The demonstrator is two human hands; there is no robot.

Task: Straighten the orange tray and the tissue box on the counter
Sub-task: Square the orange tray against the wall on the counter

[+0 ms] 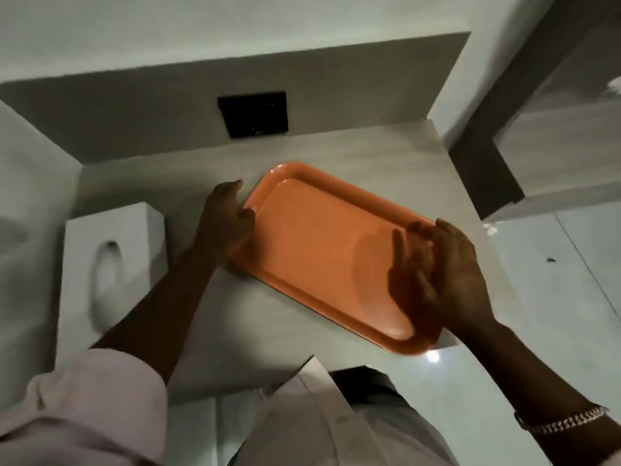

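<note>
An orange tray (322, 250) lies askew on the pale counter (188, 183), its long side running from far left to near right, its near right corner at the counter's edge. My left hand (225, 223) grips the tray's left short rim. My right hand (440, 277) holds the tray's right rim, fingers spread over its inside. A white tissue box (111, 264) with an oval slot stands on the counter to the left of my left arm, apart from the tray.
A low wall with a black square panel (253, 114) backs the counter. The counter ends at the right, where a glossy floor (554, 297) lies below. A white wall rises on the left.
</note>
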